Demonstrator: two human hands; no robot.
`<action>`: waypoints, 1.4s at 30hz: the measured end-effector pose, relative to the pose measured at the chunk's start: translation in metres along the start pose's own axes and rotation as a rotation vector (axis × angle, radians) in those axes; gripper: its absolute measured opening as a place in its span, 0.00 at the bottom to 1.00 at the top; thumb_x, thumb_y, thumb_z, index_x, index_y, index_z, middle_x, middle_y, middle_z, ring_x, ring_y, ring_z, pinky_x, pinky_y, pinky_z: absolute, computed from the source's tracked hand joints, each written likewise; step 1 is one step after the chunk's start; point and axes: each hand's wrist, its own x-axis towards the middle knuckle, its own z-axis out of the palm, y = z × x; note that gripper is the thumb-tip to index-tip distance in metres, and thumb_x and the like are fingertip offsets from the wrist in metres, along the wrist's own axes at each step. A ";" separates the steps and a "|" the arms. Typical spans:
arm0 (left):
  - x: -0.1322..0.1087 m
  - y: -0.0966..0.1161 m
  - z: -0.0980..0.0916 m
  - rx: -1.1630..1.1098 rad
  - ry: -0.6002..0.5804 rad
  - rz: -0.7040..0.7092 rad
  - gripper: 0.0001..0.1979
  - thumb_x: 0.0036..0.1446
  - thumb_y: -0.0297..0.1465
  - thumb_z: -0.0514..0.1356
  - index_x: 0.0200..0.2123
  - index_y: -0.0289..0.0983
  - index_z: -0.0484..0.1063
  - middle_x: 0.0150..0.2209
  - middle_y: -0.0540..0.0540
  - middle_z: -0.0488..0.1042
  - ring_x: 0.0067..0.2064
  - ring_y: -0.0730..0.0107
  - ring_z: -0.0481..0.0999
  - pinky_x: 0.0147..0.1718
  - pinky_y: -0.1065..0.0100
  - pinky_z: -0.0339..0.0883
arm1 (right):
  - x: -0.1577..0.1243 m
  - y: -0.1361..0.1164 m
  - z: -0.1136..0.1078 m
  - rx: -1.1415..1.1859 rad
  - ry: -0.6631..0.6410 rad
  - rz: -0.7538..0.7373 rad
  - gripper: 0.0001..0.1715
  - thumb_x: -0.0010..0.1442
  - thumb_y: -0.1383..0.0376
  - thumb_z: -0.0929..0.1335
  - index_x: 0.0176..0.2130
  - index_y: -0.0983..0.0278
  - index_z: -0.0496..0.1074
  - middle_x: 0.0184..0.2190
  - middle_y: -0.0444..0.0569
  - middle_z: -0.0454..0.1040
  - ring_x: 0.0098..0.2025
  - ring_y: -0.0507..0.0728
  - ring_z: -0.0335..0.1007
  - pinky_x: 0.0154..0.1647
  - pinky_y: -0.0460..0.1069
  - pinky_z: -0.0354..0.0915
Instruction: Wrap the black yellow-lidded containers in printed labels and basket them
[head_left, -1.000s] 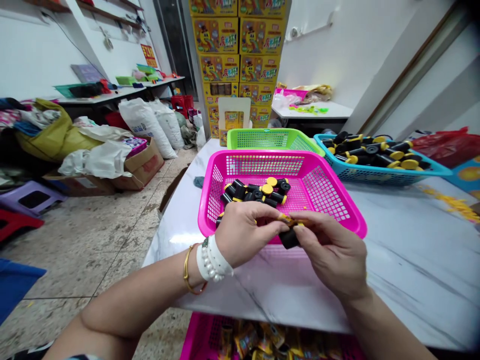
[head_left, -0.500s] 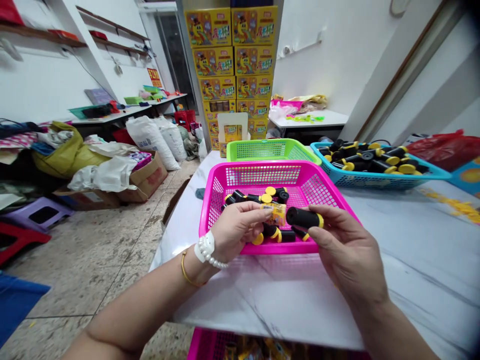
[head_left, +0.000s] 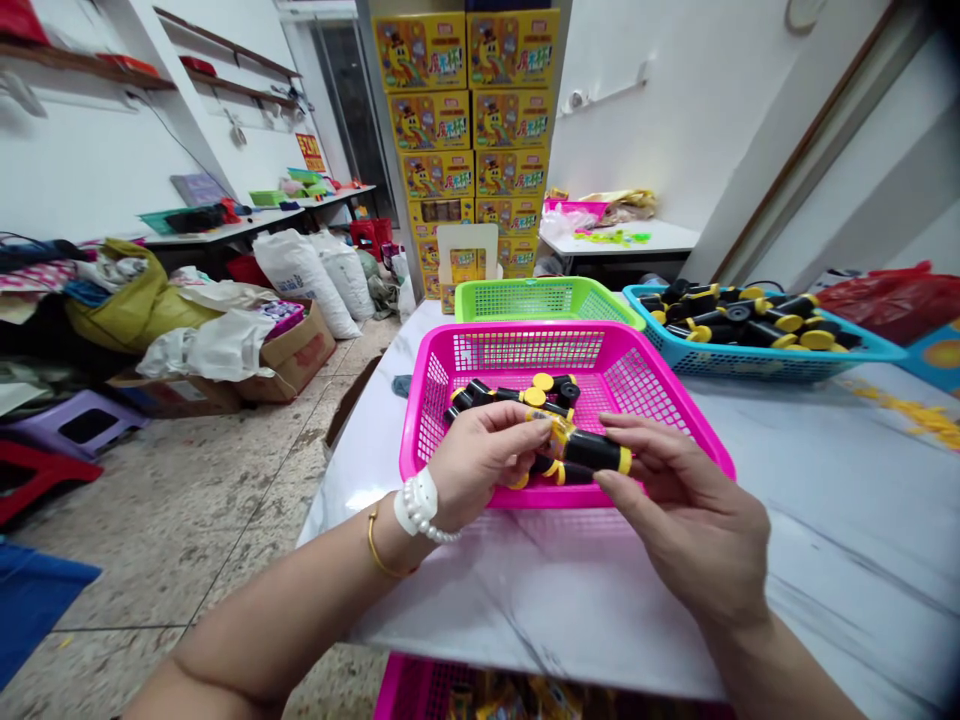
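Between the fingertips of my left hand (head_left: 480,445) is a small yellow printed plastic wrapper (head_left: 557,432). My right hand (head_left: 686,505) has its thumb and fingers closed around a black cylinder (head_left: 596,451) with a yellow cap at its right end. The cylinder's left end meets the wrapper; whether it sits inside or only against it I cannot tell. Both hands are over the near side of a pink basket (head_left: 667,400), where several more black cylinders with yellow caps (head_left: 480,390) lie loose.
Behind the pink basket stands a green basket (head_left: 517,300). A blue basket (head_left: 750,365) heaped with black-and-yellow cylinders is to the right, near scattered yellow pieces (head_left: 915,415). Below the table edge another pink basket (head_left: 397,690) holds wrappers. Yellow boxes (head_left: 427,120) are stacked at the back.
The black cylinder has moved slightly left and down, and its left end now meets the wrapper. My right fingers have shifted around it. My left hand has hardly moved.
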 end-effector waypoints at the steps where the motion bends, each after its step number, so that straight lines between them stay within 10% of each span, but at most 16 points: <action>1: -0.001 -0.001 0.001 0.030 -0.002 0.030 0.12 0.52 0.35 0.72 0.29 0.32 0.76 0.24 0.50 0.74 0.20 0.84 0.62 0.19 0.77 0.48 | -0.001 0.000 0.000 0.016 -0.011 -0.001 0.20 0.59 0.70 0.76 0.50 0.55 0.79 0.55 0.50 0.78 0.54 0.59 0.78 0.47 0.51 0.81; 9: -0.005 0.006 0.002 0.237 -0.033 0.137 0.10 0.55 0.35 0.70 0.30 0.34 0.79 0.29 0.47 0.79 0.25 0.79 0.72 0.24 0.74 0.61 | -0.002 0.005 -0.005 -0.038 -0.078 0.105 0.17 0.60 0.66 0.76 0.50 0.56 0.76 0.41 0.47 0.83 0.38 0.56 0.83 0.35 0.48 0.81; 25: -0.002 0.002 -0.006 0.057 -0.132 0.021 0.15 0.55 0.41 0.71 0.32 0.32 0.81 0.28 0.46 0.77 0.26 0.78 0.69 0.28 0.72 0.58 | -0.002 0.008 -0.003 -0.088 -0.008 -0.074 0.19 0.58 0.68 0.77 0.49 0.56 0.78 0.46 0.49 0.81 0.49 0.60 0.80 0.51 0.56 0.79; 30: 0.002 0.002 -0.008 -0.047 -0.025 -0.054 0.15 0.53 0.37 0.73 0.35 0.31 0.79 0.34 0.43 0.79 0.31 0.76 0.74 0.28 0.74 0.60 | 0.005 0.006 -0.005 0.096 0.162 0.106 0.16 0.60 0.64 0.76 0.49 0.57 0.78 0.41 0.49 0.83 0.40 0.59 0.84 0.42 0.53 0.82; 42: 0.003 0.000 -0.007 -0.126 -0.038 -0.093 0.15 0.52 0.37 0.75 0.35 0.32 0.78 0.33 0.47 0.77 0.28 0.79 0.71 0.28 0.74 0.63 | 0.008 0.001 -0.001 0.253 -0.029 0.267 0.12 0.62 0.63 0.75 0.47 0.59 0.79 0.45 0.51 0.84 0.26 0.50 0.77 0.26 0.44 0.77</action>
